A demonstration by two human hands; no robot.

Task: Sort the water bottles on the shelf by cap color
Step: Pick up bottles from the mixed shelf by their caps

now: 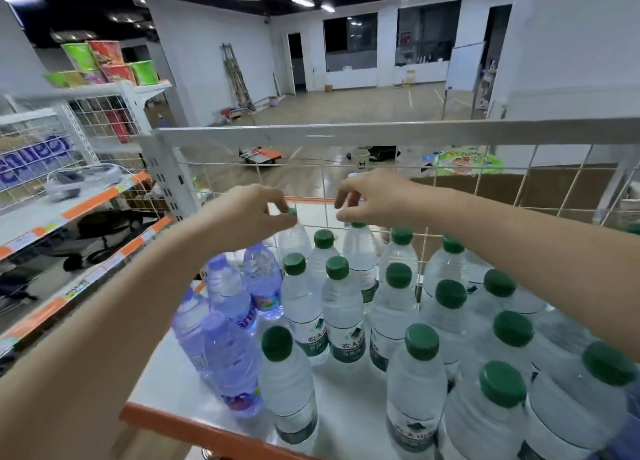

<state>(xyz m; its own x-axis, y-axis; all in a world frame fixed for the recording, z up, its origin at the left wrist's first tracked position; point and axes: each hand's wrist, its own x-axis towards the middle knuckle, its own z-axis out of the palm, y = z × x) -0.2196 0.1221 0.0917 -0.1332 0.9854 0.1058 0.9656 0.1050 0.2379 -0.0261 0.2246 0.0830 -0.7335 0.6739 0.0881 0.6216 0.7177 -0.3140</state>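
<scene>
Several clear bottles with green caps (pixel 398 275) fill the middle and right of the white shelf (pixel 346 400). Several purple-tinted bottles with purple caps (pixel 228 355) stand together at its left. My left hand (pixel 249 213) pinches the green cap of a back-row bottle (pixel 294 239) near the wire grid. My right hand (pixel 367 199) grips the cap of the neighbouring back-row green-capped bottle (pixel 360 248); most of that cap is hidden by my fingers.
A white wire grid panel (pixel 450 182) with a metal top rail closes the shelf's back. An orange strip (pixel 194 425) edges the front. Another shelf unit (pixel 69 203) with noodle cups (pixel 104 61) stands to the left. Beyond is an open floor.
</scene>
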